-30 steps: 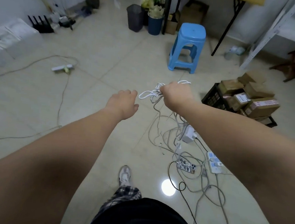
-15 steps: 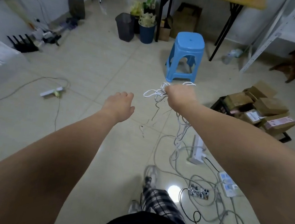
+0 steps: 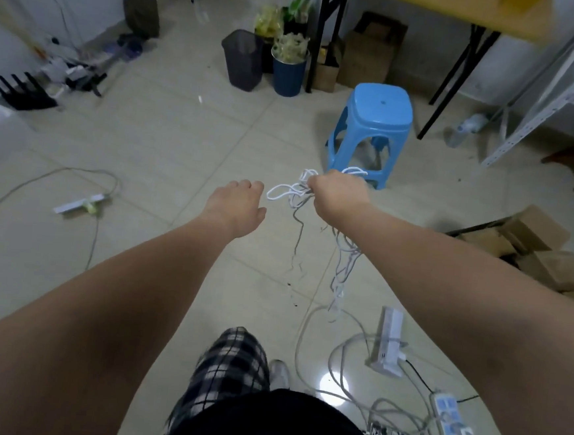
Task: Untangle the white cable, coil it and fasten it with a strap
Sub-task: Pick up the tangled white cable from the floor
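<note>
My right hand (image 3: 339, 194) grips a tangled bunch of white cable (image 3: 289, 193) at arm's length above the floor. Loops stick out to the left of the fist, and loose strands (image 3: 342, 259) hang down beneath it toward the tiles. My left hand (image 3: 238, 205) hovers just left of the loops, palm down with fingers loosely curled, holding nothing and not touching the cable. No strap is in view.
A blue plastic stool (image 3: 371, 128) stands just beyond my right hand. Power strips (image 3: 387, 342) and grey cables lie on the floor at lower right, cardboard boxes (image 3: 543, 258) at right. Another power strip (image 3: 80, 203) lies at left. A bin (image 3: 243, 59) and plant pots stand at the back.
I have stepped forward and the view has shifted; the stool is nearer. My right hand has lifted the cable bunch clear of the floor clutter. My left hand stays beside it.
</note>
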`<action>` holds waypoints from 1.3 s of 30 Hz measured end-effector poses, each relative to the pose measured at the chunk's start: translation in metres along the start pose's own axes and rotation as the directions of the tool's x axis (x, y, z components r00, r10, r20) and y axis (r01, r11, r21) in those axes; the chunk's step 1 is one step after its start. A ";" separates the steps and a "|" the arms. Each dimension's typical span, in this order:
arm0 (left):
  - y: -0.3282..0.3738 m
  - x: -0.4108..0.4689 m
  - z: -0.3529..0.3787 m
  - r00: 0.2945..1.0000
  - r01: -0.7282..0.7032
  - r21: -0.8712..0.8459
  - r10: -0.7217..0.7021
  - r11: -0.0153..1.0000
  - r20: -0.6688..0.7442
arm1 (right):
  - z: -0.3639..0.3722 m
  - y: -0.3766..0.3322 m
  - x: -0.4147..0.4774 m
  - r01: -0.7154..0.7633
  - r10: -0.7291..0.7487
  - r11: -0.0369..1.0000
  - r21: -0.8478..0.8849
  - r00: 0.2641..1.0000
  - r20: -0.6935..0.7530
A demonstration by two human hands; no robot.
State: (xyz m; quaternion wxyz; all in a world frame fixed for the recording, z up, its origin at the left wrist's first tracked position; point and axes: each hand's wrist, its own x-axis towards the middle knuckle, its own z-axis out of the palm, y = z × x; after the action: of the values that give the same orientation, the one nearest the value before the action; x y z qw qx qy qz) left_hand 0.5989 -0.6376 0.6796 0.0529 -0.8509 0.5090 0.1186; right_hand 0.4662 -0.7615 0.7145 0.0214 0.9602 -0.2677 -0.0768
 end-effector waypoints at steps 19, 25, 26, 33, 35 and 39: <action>-0.053 0.334 -0.079 0.967 -0.247 0.053 0.243 0.968 0.069 | -0.006 0.125 0.274 -0.315 0.312 0.947 0.055 0.948 0.066; -0.019 0.430 -0.105 0.945 -0.327 0.080 0.323 0.942 0.058 | -0.010 0.185 0.345 -0.344 0.341 0.935 0.085 0.939 0.039; -0.014 0.448 -0.110 0.945 -0.325 0.078 0.322 0.942 0.053 | -0.010 0.197 0.357 -0.340 0.338 0.936 0.097 0.941 0.030; 0.020 0.572 -0.143 0.969 -0.247 -0.034 0.248 0.968 0.021 | -0.025 0.285 0.438 -0.250 0.253 0.916 0.315 0.967 0.031; 0.028 0.603 -0.150 0.973 -0.230 -0.058 0.231 0.972 0.020 | -0.033 0.311 0.462 -0.200 0.206 0.916 0.347 0.978 0.021; 0.037 0.656 -0.168 0.978 -0.208 0.028 0.207 0.978 0.018 | -0.044 0.359 0.514 -0.166 0.198 0.905 0.392 0.979 -0.042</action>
State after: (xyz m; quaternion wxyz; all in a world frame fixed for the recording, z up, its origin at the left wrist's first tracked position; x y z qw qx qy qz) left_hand 0.8892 -1.2508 0.6749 0.0567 -0.7914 0.5963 0.1220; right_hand 0.7240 -1.3349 0.7179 -0.1502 0.9186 -0.3651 0.0188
